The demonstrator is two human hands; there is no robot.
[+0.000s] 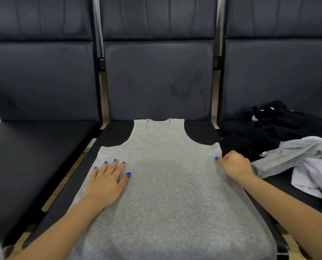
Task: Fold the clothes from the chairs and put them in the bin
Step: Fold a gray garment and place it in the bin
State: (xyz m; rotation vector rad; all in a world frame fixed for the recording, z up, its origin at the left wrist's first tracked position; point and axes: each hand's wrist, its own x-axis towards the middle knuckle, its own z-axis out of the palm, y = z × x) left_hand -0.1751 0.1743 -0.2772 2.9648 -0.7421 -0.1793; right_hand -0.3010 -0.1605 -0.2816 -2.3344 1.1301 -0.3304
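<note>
A grey sleeveless top (167,184) lies spread flat on the seat of the middle chair (115,134), neck away from me. My left hand (107,182) rests flat on its left side, fingers straight and spread. My right hand (235,164) pinches the top's right edge just below the armhole, fingers curled around the fabric. No bin is in view.
A heap of clothes sits on the right chair: black garments (272,128), a grey one (291,156) and a white one (312,177). The left chair's seat (34,158) is bare black leather. Chair backs (158,76) stand behind all three seats.
</note>
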